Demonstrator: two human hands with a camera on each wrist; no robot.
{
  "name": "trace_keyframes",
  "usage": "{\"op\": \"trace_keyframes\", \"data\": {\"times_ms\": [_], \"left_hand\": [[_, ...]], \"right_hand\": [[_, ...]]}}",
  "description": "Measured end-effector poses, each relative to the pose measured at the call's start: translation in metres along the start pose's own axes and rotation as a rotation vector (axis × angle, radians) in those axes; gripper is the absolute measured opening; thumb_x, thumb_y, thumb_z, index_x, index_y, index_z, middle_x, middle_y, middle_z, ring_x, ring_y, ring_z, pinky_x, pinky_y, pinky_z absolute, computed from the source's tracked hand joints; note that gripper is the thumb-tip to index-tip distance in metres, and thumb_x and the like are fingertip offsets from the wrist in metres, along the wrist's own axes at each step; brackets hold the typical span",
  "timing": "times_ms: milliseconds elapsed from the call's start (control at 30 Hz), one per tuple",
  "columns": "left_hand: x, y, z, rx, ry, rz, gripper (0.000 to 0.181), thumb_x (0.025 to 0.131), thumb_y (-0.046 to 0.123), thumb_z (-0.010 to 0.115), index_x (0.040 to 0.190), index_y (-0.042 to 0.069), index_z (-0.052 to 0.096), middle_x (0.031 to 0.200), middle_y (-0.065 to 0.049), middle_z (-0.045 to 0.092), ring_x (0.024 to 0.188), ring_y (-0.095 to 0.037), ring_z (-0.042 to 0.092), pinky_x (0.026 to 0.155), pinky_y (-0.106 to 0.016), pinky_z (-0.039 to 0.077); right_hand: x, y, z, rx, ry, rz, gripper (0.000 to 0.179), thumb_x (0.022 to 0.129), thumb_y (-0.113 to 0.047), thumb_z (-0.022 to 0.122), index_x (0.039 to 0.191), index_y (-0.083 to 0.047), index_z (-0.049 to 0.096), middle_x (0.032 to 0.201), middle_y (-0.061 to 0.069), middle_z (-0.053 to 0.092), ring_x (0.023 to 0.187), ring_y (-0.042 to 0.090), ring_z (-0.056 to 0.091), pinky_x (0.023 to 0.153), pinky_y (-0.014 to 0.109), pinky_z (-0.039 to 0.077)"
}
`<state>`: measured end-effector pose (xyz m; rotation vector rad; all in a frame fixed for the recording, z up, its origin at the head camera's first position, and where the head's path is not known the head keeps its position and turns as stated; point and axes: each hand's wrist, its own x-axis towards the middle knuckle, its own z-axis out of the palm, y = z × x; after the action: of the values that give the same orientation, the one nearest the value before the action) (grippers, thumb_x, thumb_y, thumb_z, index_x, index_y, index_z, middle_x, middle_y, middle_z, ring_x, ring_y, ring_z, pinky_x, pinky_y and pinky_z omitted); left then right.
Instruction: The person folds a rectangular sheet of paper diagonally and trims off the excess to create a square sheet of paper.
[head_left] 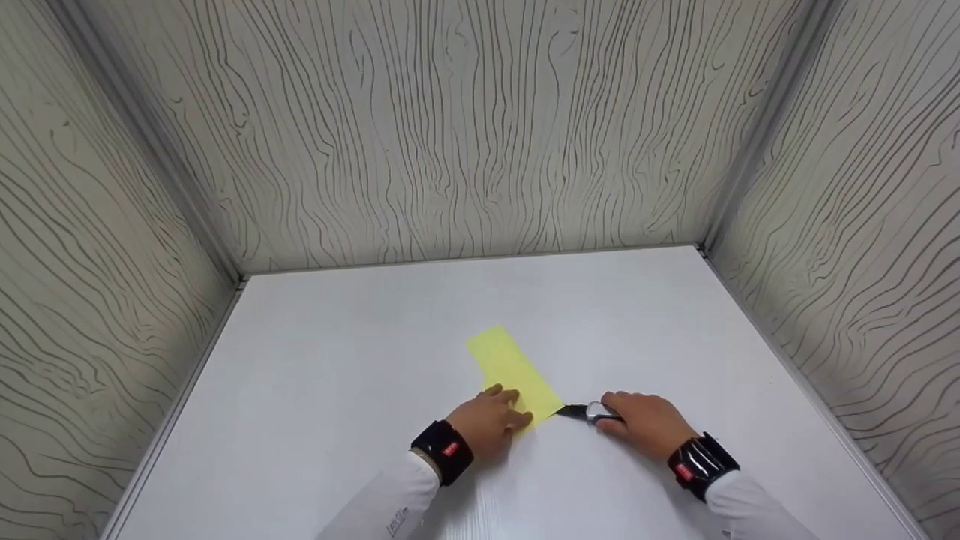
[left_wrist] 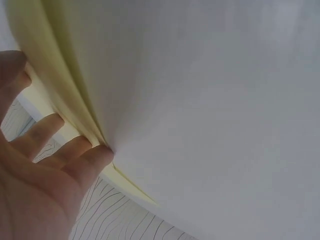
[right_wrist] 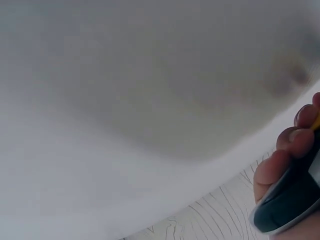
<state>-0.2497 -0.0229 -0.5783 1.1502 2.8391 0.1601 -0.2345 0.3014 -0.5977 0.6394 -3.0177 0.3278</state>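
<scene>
A sheet of bright yellow paper [head_left: 511, 363], its outline stepped on the left side, lies on the white tabletop. My left hand [head_left: 484, 426] rests on its near left part with fingers spread; in the left wrist view the fingertips [left_wrist: 102, 152] touch the paper's edge [left_wrist: 55, 55], which looks slightly raised. My right hand [head_left: 651, 421] grips a hand tool [head_left: 598, 412] with a narrow black front and a rounded silver-grey part. Its black tip meets the paper's right corner. In the right wrist view, curled fingers wrap its dark handle [right_wrist: 285, 207]; its exact kind is unclear.
The white tabletop [head_left: 337, 360] spreads around both hands. Wood-grain panels enclose it, with the back panel [head_left: 465, 135] beyond the far edge and side panels at left and right. A black band [head_left: 444, 451] circles each wrist.
</scene>
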Motion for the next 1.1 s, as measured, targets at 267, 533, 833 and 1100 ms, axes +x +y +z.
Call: {"op": "trace_keyframes", "data": {"times_ms": [267,533,833,1100], "left_hand": [[0.003,-0.010,0.006,-0.024,-0.038,0.030,0.043,0.105,0.012,0.066,0.139,0.037,0.074,0.158,-0.012,0.061,0.148,-0.044,0.056,0.117,-0.047,0.053],[0.003,-0.022,0.008,0.070,0.003,0.189,0.028,0.107,0.018,0.066,0.126,0.031,0.081,0.142,-0.007,0.073,0.140,-0.028,0.064,0.121,-0.041,0.050],[0.005,-0.014,0.012,0.001,0.178,0.083,0.022,0.101,0.018,0.069,0.121,0.009,0.075,0.114,-0.003,0.078,0.111,-0.023,0.072,0.104,-0.034,0.058],[0.011,-0.004,0.016,0.055,0.115,-0.107,0.034,0.101,0.032,0.075,0.129,0.012,0.071,0.137,-0.017,0.066,0.124,-0.034,0.065,0.093,-0.045,0.062]], "right_hand": [[0.001,0.005,0.003,0.034,-0.015,-0.024,0.027,0.099,-0.050,0.074,0.098,-0.027,0.060,0.078,-0.015,0.048,0.067,0.004,0.041,0.063,0.027,0.038],[-0.001,-0.005,0.001,0.072,-0.063,-0.049,0.027,0.101,-0.051,0.071,0.101,-0.026,0.061,0.076,-0.016,0.044,0.066,0.003,0.040,0.061,0.025,0.036],[-0.008,-0.021,0.003,0.053,-0.079,-0.064,0.032,0.103,-0.051,0.069,0.099,-0.023,0.056,0.074,-0.014,0.039,0.064,0.004,0.037,0.059,0.025,0.032],[-0.008,-0.033,0.004,0.085,-0.107,-0.030,0.031,0.103,-0.050,0.070,0.098,-0.023,0.055,0.073,-0.013,0.041,0.062,0.005,0.038,0.058,0.026,0.033]]}}
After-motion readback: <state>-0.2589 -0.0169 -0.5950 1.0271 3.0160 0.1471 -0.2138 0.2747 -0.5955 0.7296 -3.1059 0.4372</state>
